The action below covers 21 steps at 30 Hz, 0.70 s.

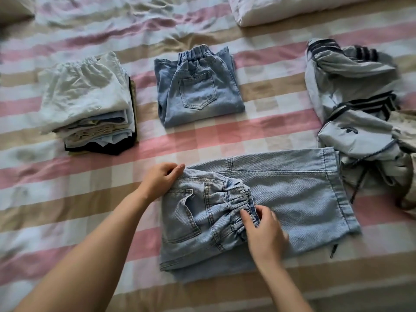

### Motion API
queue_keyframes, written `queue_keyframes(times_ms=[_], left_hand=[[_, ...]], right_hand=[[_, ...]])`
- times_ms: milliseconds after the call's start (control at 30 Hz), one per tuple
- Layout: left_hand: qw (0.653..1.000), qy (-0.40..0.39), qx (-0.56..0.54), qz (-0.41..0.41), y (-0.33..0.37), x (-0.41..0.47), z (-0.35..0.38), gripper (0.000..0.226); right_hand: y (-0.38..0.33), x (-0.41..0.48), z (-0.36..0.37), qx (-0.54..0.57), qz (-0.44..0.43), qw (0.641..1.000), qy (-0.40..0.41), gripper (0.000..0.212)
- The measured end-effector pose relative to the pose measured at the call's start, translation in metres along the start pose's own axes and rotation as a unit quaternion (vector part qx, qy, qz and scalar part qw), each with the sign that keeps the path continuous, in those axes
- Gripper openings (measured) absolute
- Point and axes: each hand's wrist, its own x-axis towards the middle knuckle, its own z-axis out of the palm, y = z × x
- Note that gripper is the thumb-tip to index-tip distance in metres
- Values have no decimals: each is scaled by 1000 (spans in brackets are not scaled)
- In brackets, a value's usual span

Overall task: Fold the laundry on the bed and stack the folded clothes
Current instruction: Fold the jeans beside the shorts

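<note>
A pair of light blue jeans (292, 194) lies partly folded on the bed in front of me, its elastic waistband end doubled over onto the legs. My left hand (161, 179) grips the folded edge at the upper left corner. My right hand (262, 230) pinches the gathered waistband near the middle. A second pair of jeans (198, 91) lies folded further back at the centre. At the left stands a stack of folded clothes (90, 104) with a white garment on top.
A crumpled pile of light grey sportswear with dark stripes (351, 97) lies at the right, reaching down beside the jeans. A white pillow (281, 10) sits at the back right. The striped pink, beige and white bedsheet (67, 199) covers the bed.
</note>
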Motion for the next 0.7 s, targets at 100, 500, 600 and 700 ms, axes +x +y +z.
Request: queue_keyframes(times_ms=[100,500,600,700], left_hand=[[997,30,60,43,-4,5,0,42],[951,253,169,53,19,-27,36,39],[962,176,193,80,32,-55,68,50],[967,45,253,-7,33,-57,89,68]], right_hand=[[0,-2,3,16,-7,1000,11,35],[1,-8,16,-38,-163,970,174,39],[-6,-8,28,-145,-257,951,88,54],[-5,0,29,-229,-215,949,25,57]])
